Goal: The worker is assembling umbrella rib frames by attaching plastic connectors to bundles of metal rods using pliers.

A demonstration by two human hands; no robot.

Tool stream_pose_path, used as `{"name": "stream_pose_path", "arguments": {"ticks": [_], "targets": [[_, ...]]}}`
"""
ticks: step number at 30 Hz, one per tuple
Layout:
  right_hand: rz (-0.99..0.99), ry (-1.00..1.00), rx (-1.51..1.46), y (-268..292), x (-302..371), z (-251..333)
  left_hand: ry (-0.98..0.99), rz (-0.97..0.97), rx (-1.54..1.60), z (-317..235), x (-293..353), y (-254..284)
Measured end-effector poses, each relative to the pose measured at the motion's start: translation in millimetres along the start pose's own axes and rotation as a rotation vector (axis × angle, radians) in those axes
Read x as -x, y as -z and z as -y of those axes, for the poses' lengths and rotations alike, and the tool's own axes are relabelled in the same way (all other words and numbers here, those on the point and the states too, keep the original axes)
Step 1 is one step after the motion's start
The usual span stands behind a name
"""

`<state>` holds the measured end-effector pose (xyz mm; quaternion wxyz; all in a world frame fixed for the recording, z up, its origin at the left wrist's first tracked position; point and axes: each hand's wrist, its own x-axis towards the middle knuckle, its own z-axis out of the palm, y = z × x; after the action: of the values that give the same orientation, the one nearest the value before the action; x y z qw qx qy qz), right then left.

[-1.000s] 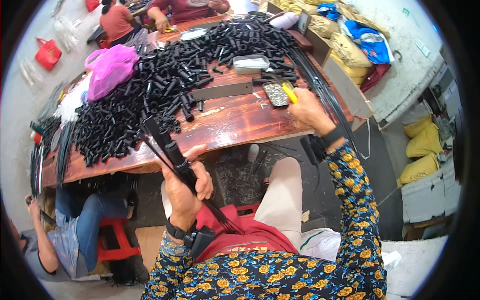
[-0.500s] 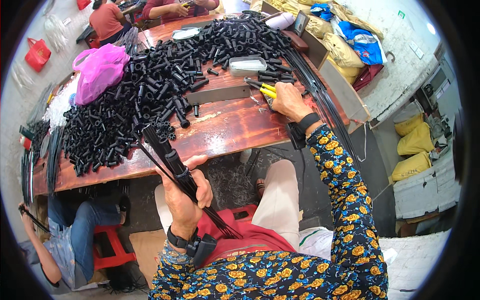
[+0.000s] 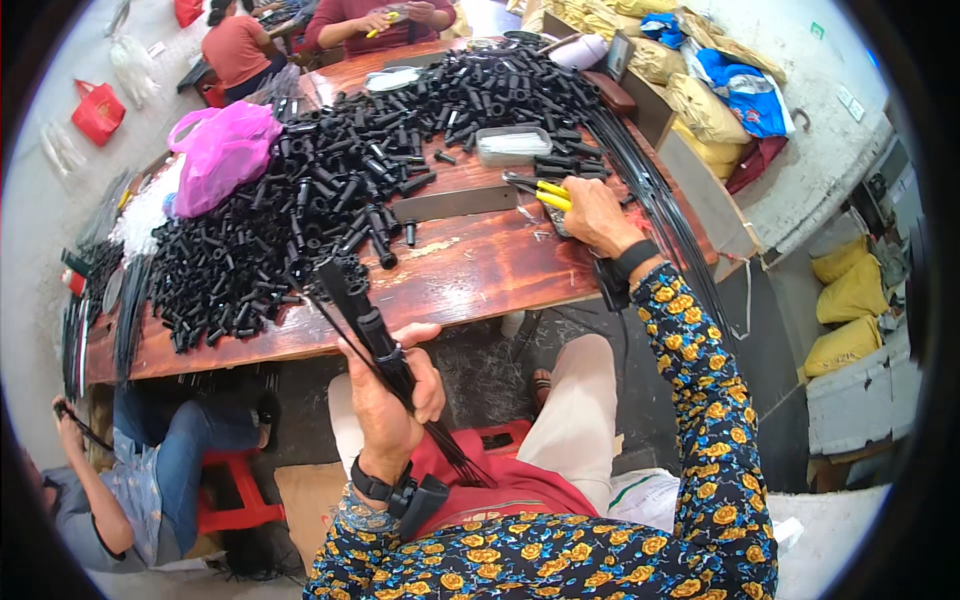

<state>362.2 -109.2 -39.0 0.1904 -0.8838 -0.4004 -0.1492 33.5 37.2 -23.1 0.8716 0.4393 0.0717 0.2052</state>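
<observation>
My left hand point(image 3: 395, 405) is wrapped round a bundle of thin black strips or rods with black plastic tubular pieces point(image 3: 377, 332) at its upper part. The bundle tilts over my lap, just off the table's near edge, its loose ends trailing down toward my red apron point(image 3: 500, 478). Over the right part of the table, my right hand point(image 3: 600, 220) is closed on pliers point(image 3: 552, 194) with yellow handles, their jaws pointing left. Beyond them lies a big heap of short black tubular plastic parts point(image 3: 290, 210).
A flat metal bar point(image 3: 455, 203) and a clear plastic box of white pieces point(image 3: 513, 146) lie on the reddish wooden table point(image 3: 480, 265). A pink plastic bag point(image 3: 225, 160) rests on the heap. Long black rods point(image 3: 655, 180) line the right edge. Other people sit at left and across.
The whole view has shifted slightly, so the scene sits a little farther right and lower. Both hands keep their grips, and the pliers stay at about the same spot over the table.
</observation>
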Motion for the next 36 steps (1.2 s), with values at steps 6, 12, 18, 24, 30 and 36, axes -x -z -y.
{"name": "stream_pose_path", "arguments": {"ticks": [6,12,18,24,30,36], "targets": [[-0.048,0.03,-0.019,-4.5,14.2,-16.4,0.071,-0.022,-0.047,2.4,6.3,-4.1],[-0.107,-0.028,-0.154,8.3,20.5,-11.0,0.064,-0.033,-0.094,7.1,11.8,-8.4],[0.225,-0.405,-1.261,57.8,38.7,45.8,0.018,-0.157,-0.033,2.9,8.7,-15.6],[0.295,-0.319,-1.748,79.7,84.9,128.1,-0.129,-0.039,-0.231,-4.0,8.8,-24.5],[0.294,-0.254,-1.993,70.2,120.5,176.5,-0.12,-0.054,-0.265,-6.3,20.3,-35.8],[0.258,-0.273,-2.073,62.2,139.5,206.3,-0.148,-0.083,-0.271,-9.0,36.4,-29.2]]}}
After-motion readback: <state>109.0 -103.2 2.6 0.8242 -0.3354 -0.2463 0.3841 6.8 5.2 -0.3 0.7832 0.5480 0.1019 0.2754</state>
